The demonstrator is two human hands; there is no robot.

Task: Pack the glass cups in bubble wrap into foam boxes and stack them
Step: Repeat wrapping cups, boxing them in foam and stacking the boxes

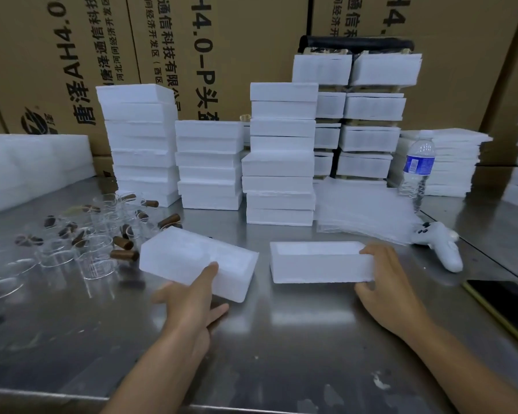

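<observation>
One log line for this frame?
left hand holds tilted foam half | right hand grips open foam box on table | cups bare, left | bubble wrap untouched

In the lower middle of the frame the left hand [189,297] grips a tilted foam box [180,255], thumb on top, one end raised off the metal table [281,354]. Just to its right, the right hand [380,282] holds the end of an open foam box [314,267] lying flat. Glass cups [81,243] crowd the left. Stacks of foam boxes [278,162] stand behind, with bubble wrap sheets [362,210] and a water bottle [417,168] at right.
</observation>
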